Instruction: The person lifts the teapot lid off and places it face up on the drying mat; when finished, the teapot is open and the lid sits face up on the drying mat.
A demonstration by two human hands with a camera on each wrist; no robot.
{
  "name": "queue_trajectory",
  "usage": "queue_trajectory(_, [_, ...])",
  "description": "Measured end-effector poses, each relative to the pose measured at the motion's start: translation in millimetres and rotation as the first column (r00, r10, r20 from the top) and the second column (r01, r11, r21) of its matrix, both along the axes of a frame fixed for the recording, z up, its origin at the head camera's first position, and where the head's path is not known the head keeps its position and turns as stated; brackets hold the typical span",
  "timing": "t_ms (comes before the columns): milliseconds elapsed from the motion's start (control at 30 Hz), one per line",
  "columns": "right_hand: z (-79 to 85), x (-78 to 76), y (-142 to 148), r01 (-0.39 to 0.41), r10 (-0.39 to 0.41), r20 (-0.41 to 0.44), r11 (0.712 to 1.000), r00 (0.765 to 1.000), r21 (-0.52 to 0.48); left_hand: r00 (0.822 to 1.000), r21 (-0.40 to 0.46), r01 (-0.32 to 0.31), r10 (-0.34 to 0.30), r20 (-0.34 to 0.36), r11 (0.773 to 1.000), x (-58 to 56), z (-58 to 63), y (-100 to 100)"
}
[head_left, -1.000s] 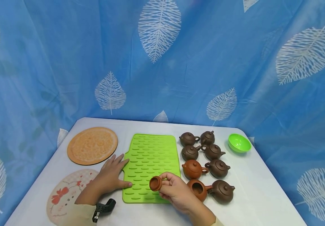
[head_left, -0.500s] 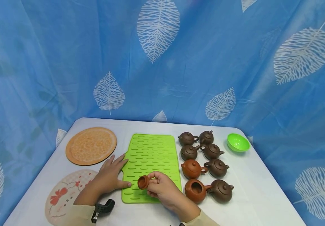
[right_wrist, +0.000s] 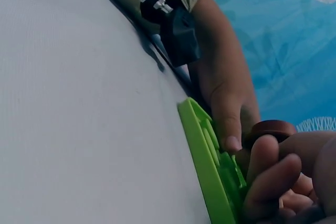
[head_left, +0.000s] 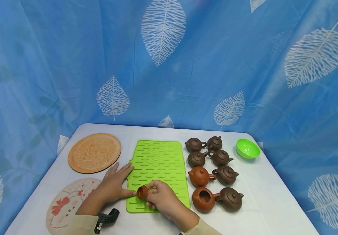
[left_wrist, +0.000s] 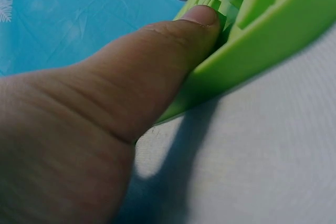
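Note:
My right hand pinches a small reddish-brown teapot lid between thumb and fingers, its hollow underside turned left. The lid is over the near left part of a green ridged mat, beside the left thumb. In the right wrist view the lid shows above the curled fingers. My left hand lies at the mat's left edge with fingers spread, and its thumb rests on the mat's rim. A reddish teapot with an uncovered opening stands right of the mat.
Behind the uncovered teapot stands a lidded reddish teapot. Several dark brown teapots, the nearest one, stand close around them. A green bowl is at the far right. Two round mats, one orange and one patterned, lie at left.
My right hand has moved left across the green mat with the teapot lid, bringing it beside the left thumb. The left hand has stayed at the mat's edge.

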State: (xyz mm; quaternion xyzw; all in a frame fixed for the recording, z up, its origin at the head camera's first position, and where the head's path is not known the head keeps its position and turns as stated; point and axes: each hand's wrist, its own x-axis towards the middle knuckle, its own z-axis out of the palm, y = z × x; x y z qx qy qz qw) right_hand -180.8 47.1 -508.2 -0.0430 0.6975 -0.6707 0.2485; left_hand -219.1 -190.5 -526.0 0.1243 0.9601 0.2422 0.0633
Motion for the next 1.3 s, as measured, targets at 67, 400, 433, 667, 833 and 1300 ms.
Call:
queue_trajectory(67, [0.5,0.5,-3,-0.002,0.003,-0.024,0.999,1.000,0.038,1.000,-0.001,0.000,0.000,-0.005,1.000,-0.1,-0.2,0])
queue_trajectory(400, [-1.5,6.1,-7,-0.018,0.031,-0.069,0.983,0.997,0.181,1.000,0.006,0.002,-0.002,0.020,1.000,3.3,0.4,2])
queue_trajectory(433, [-1.6,6.8,-7,-0.020,0.035,-0.076,0.980,0.997,0.198,1.000,0.004,0.001,-0.002,0.022,1.000,3.3,0.4,3])
queue_trajectory(667, [1.4,7.6,-4,-0.025,0.049,-0.111,0.979,0.993,0.201,1.000,-0.006,-0.005,0.005,0.010,1.000,0.3,0.4,4])
queue_trajectory(833, [2.8,7.6,-5,-0.023,0.052,-0.139,0.979,0.989,0.201,1.000,-0.003,-0.005,0.005,0.004,1.000,-0.1,3.0,2])
queue_trajectory(1300, [1.7,8.7,4,-0.013,0.033,-0.117,0.985,0.993,0.170,1.000,0.029,-0.009,0.008,0.030,1.000,1.2,3.1,1])
